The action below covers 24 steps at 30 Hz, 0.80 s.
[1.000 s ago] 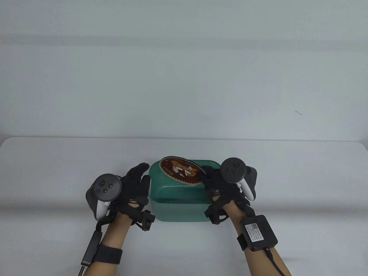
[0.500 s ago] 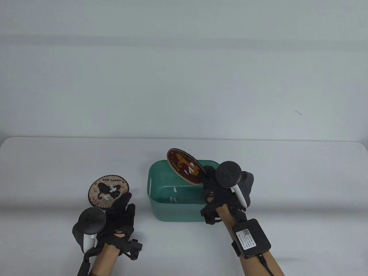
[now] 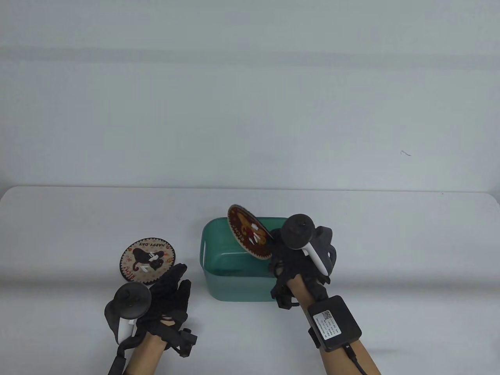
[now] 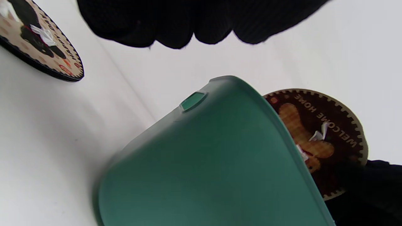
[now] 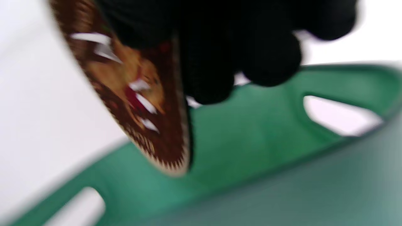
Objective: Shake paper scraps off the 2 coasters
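Note:
My right hand [image 3: 287, 250] pinches the edge of a brown "WELCOME HOME" coaster [image 3: 248, 231] and holds it steeply tilted over the green bin [image 3: 218, 289]. White paper scraps [image 3: 256, 234] still cling to its face; the right wrist view shows the same coaster [image 5: 135, 94], blurred, above the bin's rim [image 5: 345, 78]. A second coaster [image 3: 147, 259], beige with a black cat and "HAPPY DAY", lies flat on the table left of the bin with scraps [image 3: 150, 261] on it. My left hand [image 3: 172, 289] rests open just below that coaster, fingers straight, holding nothing.
The green bin has handle cut-outs [image 3: 204, 250] in its short walls. In the left wrist view the bin's outer wall [image 4: 204, 163] fills the lower middle, with the cat coaster [image 4: 40, 44] at the top left. White table [image 3: 390, 242] surrounds everything.
My left hand left the bin's side and moved down-left near the cat coaster. My right hand tilted the brown coaster steeper; scraps slid down it and some fell into the bin.

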### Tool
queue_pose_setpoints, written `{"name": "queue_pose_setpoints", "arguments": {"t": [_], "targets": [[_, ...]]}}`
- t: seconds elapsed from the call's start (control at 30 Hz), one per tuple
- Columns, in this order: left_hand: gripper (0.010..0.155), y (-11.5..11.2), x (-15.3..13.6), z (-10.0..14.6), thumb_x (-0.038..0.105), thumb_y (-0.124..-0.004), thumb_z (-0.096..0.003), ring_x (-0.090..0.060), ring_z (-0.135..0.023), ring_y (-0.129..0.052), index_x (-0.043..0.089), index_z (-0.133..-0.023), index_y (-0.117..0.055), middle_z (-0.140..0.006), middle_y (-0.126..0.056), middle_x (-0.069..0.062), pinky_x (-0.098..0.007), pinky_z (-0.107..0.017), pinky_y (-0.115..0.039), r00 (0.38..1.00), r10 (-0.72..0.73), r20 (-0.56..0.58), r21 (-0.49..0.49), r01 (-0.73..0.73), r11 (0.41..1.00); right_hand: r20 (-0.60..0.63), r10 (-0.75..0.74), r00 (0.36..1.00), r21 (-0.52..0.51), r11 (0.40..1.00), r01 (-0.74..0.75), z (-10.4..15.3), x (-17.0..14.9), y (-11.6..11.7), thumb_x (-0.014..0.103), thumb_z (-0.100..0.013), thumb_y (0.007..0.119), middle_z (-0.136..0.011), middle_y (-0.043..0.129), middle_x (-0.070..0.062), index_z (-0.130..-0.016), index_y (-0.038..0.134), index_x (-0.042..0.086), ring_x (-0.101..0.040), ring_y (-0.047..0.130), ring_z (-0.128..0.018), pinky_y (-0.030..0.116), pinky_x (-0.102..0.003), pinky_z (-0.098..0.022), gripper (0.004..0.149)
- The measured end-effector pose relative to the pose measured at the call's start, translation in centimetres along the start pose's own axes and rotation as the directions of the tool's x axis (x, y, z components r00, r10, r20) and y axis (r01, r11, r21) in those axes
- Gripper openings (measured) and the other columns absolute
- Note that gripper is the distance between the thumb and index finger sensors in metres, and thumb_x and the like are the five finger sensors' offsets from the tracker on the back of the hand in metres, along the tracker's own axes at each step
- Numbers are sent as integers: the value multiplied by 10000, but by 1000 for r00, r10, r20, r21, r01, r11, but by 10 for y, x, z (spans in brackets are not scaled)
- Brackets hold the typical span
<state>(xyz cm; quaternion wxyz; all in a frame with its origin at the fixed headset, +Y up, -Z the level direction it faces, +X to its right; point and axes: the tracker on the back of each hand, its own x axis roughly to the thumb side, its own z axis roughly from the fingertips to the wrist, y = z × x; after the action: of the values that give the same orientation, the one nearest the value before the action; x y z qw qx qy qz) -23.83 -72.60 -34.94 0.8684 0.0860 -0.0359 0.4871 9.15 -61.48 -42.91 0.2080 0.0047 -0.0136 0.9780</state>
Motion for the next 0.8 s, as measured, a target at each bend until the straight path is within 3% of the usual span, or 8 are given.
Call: {"name": "queue_pose_setpoints", "arguments": {"t": [0.07, 0.17, 0.27, 0.33, 0.43, 0.57, 0.63, 0.8], "targets": [[552, 0, 0, 0, 360, -736, -488, -468, -830, -682, 133, -973, -599, -964, -627, -178, -485, -572, -697, 1000, 5, 3, 2, -5, 1000, 62, -183, 981, -181, 965, 191, 1, -1, 2, 341, -407, 733, -562, 961, -73, -784, 738, 170, -228, 909, -371, 736, -427, -368, 414], [552, 0, -1, 0, 360, -736, -489, -467, -829, -684, 132, -973, -601, -963, -631, -176, -485, -571, -698, 1000, 5, 3, -2, -5, 1000, -15, -76, 997, 54, 996, 76, -2, 0, 4, 354, -431, 717, -609, 938, -58, -808, 700, 183, -229, 896, -425, 716, -426, -413, 414], [551, -1, -1, 0, 360, -736, -488, -468, -827, -685, 132, -971, -603, -962, -632, -178, -484, -570, -699, 1000, 7, -1, -8, -7, 1000, 69, -162, 984, -215, 961, 173, 1, -1, 3, 341, -405, 739, -554, 970, -75, -775, 748, 165, -230, 918, -357, 741, -427, -362, 410], [550, -1, -1, 0, 361, -736, -488, -467, -828, -686, 132, -971, -603, -962, -633, -176, -485, -570, -699, 1000, 7, -2, -6, -7, 1000, -33, -74, 997, 79, 994, 76, -3, 1, 8, 349, -425, 724, -582, 953, -68, -798, 715, 168, -233, 908, -395, 726, -429, -394, 415], [549, 0, -1, 0, 360, -736, -488, -467, -828, -686, 132, -971, -605, -963, -632, -178, -485, -570, -699, 1000, 11, -3, -3, -11, 1000, 12, -154, 988, -168, 974, 154, 0, -4, 3, 365, -417, 720, -578, 964, -41, -794, 719, 186, -204, 927, -385, 749, -410, -386, 417], [549, 0, -1, 0, 360, -735, -489, -468, -827, -687, 132, -971, -605, -962, -633, -177, -485, -570, -700, 1000, 13, 0, -4, -13, 1000, -22, -62, 998, 116, 991, 64, -5, -2, 9, 368, -436, 719, -605, 955, -34, -810, 696, 177, -205, 928, -419, 742, -412, -416, 421], [548, 0, -1, 0, 359, -736, -489, -468, -826, -687, 131, -970, -607, -962, -634, -178, -485, -570, -700, 1000, 12, 2, -5, -12, 1000, 11, -192, 981, -185, 964, 191, 0, -7, 3, 365, -414, 731, -565, 978, -42, -786, 731, 171, -202, 942, -368, 759, -410, -376, 420], [547, 0, -1, 1, 359, -735, -488, -466, -825, -690, 131, -969, -609, -960, -638, -176, -484, -568, -702, 1000, 8, 6, -6, -8, 1000, -14, -78, 997, 51, 996, 78, -4, -7, 2, 387, -447, 695, -623, 948, -17, -821, 676, 192, -184, 930, -422, 748, -396, -418, 423]]}}
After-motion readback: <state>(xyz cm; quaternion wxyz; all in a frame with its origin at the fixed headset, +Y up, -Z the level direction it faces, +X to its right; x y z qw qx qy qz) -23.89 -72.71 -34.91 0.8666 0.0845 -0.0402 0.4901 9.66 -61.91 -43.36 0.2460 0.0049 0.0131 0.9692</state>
